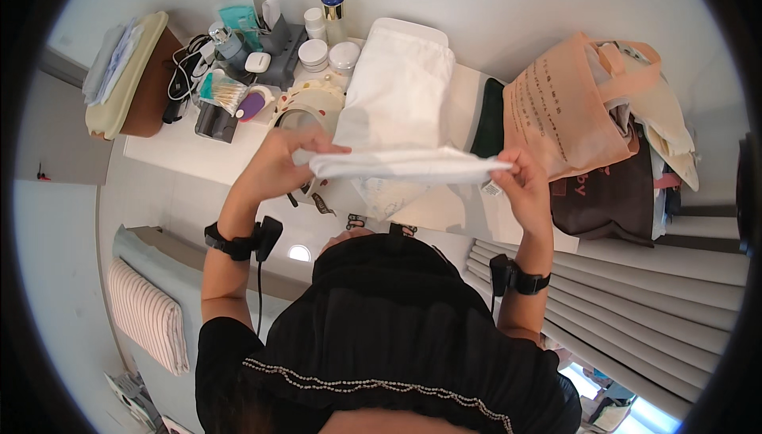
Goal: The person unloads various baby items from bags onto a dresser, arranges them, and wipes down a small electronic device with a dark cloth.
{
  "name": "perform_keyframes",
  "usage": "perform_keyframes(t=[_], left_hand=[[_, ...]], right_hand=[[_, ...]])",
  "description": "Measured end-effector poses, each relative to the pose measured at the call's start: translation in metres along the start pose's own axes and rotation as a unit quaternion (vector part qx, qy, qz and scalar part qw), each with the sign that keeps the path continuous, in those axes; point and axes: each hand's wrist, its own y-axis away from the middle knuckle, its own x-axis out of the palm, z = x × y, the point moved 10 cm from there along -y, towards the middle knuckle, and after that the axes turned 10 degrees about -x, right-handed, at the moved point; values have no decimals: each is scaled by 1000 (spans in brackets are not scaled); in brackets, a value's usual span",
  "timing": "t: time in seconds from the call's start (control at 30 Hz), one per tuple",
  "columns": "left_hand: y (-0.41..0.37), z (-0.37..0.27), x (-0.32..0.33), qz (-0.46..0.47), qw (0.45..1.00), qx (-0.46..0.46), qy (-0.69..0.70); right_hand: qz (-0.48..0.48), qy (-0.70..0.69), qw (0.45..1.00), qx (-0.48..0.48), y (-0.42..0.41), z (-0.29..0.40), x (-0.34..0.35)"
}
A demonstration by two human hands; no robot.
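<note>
A white cloth (411, 166) is stretched level across the front of the table, with its upper edge folded into a long band. My left hand (274, 163) has the band's left end between thumb and fingers, slightly blurred. At the other end my right hand (524, 187) pinches the corner, close to a small sewn label (491, 188). Behind the band, white fabric (399, 88) lies over a white rounded-edge board or pad (411, 29). I cannot tell whether it joins the held cloth. Beneath the band, a thin printed white piece (390, 193) partly shows.
Left stand cosmetic jars (314, 54), cotton swabs (223, 91), a grey organizer (280, 53), a cream headband-like item (309, 100) and a lidded brown bin (143, 94). Right are a dark green item (489, 118), a peach tote bag (559, 106) and a dark bag (607, 196).
</note>
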Motion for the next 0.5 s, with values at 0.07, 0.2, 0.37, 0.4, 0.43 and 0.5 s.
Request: perform_keyframes(t=[0.07, 0.2, 0.37, 0.4, 0.43, 0.5], left_hand=[[-17, -13, -13, -55, 996, 9, -75], [-87, -21, -43, -111, 992, 33, 51], [-182, -13, -62, -188, 981, -16, -50], [-197, 13, -66, -212, 975, -29, -58], [-212, 27, -56, -224, 972, -33, -66], [-217, 48, -35, -219, 969, -45, -108]], right_hand=[[-64, -7, 998, -18, -15, 6, -10], [-203, -28, 974, -92, -65, 15, -32], [-337, 194, 906, -166, -138, -12, -64], [-344, 256, 892, -144, -150, -21, -61], [-333, 295, 889, -112, -154, -36, -64], [-309, 365, 877, -43, -158, -78, -69]])
